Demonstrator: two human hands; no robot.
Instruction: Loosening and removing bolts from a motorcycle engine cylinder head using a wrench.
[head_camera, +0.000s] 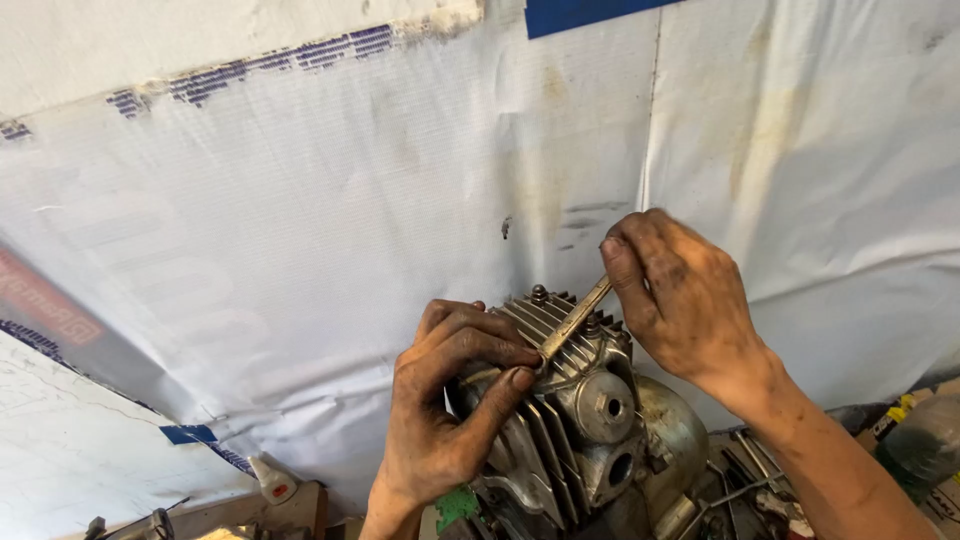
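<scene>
A grey finned metal engine cylinder head stands at the lower middle, with round ports on its side and a nut on top. My left hand grips its left side, fingers curled over the fins. My right hand holds the upper end of a thin flat metal tool that slants down across the top fins. The tool's lower tip lies under my left fingertips. Both hands are dark with grease.
A stained white plastic sheet with blue tape patches covers the wall behind. A small white bottle with a red label stands at the lower left. Metal parts and rods lie at the lower right beside a dark plastic bottle.
</scene>
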